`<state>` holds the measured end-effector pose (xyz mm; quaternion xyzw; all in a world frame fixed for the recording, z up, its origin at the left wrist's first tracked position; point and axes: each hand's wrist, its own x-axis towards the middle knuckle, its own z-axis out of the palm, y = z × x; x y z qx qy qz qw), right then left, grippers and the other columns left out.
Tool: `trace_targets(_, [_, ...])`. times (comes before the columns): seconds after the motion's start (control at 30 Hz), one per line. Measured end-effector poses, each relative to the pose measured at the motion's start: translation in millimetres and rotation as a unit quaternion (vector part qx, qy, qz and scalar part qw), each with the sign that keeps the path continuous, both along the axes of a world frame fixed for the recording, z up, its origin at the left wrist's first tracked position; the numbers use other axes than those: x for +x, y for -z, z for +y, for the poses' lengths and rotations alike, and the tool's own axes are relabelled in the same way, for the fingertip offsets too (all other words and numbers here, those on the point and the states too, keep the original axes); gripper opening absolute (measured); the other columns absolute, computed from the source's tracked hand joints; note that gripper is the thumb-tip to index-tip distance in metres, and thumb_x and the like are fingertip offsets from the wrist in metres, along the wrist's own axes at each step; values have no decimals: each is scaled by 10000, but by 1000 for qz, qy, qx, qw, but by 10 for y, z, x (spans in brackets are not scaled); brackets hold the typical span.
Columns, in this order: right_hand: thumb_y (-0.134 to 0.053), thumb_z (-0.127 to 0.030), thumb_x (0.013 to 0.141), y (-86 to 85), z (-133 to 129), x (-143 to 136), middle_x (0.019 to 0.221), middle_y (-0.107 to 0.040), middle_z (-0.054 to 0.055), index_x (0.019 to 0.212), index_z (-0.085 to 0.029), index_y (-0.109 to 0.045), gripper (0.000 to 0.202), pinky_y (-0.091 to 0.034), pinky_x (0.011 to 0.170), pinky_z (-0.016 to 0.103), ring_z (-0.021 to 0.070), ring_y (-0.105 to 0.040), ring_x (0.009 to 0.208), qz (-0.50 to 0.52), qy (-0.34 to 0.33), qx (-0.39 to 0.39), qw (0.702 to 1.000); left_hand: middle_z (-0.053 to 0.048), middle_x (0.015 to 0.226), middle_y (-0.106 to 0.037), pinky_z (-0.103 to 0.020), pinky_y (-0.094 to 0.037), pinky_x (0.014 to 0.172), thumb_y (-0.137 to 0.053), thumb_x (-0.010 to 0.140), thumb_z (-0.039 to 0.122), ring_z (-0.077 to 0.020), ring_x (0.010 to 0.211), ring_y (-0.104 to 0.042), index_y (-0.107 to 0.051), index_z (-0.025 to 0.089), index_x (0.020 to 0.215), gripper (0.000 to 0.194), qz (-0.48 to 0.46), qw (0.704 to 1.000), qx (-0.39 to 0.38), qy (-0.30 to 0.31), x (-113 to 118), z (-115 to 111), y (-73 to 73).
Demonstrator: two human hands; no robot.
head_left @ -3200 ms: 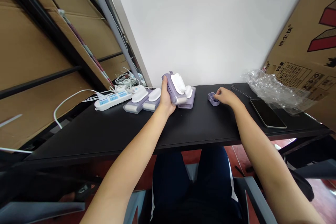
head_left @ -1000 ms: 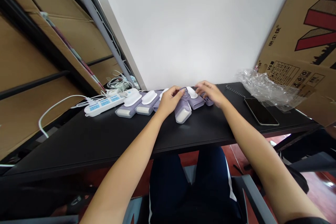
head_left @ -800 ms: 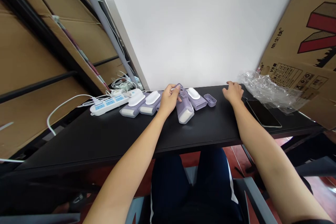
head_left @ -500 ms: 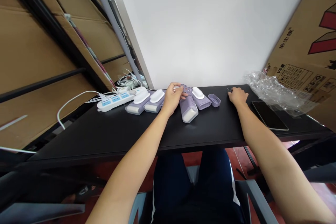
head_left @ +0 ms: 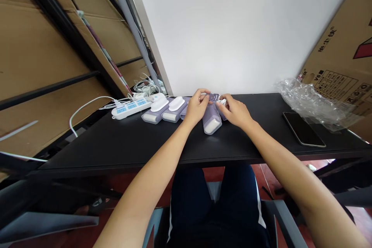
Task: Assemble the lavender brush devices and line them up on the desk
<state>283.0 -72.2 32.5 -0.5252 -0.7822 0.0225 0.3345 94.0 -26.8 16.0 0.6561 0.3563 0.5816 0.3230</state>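
Observation:
A purple device (head_left: 212,119) with a pale end lies on the black table, its far end between my two hands. My left hand (head_left: 197,106) grips that far end from the left. From the right, my right hand (head_left: 236,110) pinches a small clear piece (head_left: 221,100) against the same end; its details are too small to tell. Two similar purple devices, one (head_left: 156,111) and another (head_left: 175,110) with white oval tops, lie to the left. A further one is partly hidden beneath my left hand, and one more behind my right.
A white power strip (head_left: 132,107) with cables stands at the left back. On the right are a dark phone (head_left: 303,129), crumpled clear plastic (head_left: 314,102) and a large cardboard box (head_left: 334,58). A white wall (head_left: 232,31) rises behind the table.
My right hand has moved left from near the plastic bag to the purple device's far end, with a small clear piece. My left hand stays at the device. The view has shifted slightly.

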Motion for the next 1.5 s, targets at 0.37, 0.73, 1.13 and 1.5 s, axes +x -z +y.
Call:
trace_targets(0.37, [-436,-540,1036,6,-25,-1,971,-788,54,1180,-258,-632,372,-372,665,293,250,-715,803,-71,35,-1,997,-16,938,-774,-313,-564,900,-619,937,264,-184,962,-741,-646,226,1191,258,74,996,47,24,28,-90,19])
trace_targets(0.73, [-421,-533,1037,1,-13,-19,989,-793,47,1144,-267,-653,368,-372,656,291,254,-723,844,-46,39,-15,998,-53,1308,-738,-356,-533,1061,-537,986,269,-207,1186,-699,-695,216,1313,368,156,983,88,31,29,-121,-4])
trace_targets(1.13, [-415,-543,1029,8,7,-6,921,-778,40,1096,-268,-662,376,-345,625,288,240,-705,792,-21,44,-18,999,-44,1302,-743,-341,-533,1059,-526,989,248,-195,1192,-698,-698,219,1310,366,182,979,94,13,46,-182,-46])
trace_targets(1.5, [-427,-528,1029,15,7,-18,953,-780,51,1079,-265,-678,367,-393,673,293,251,-711,849,-14,53,-31,998,-20,1317,-736,-349,-522,1082,-521,998,246,-208,1237,-681,-704,250,1310,362,205,971,120,2,39,-201,-51])
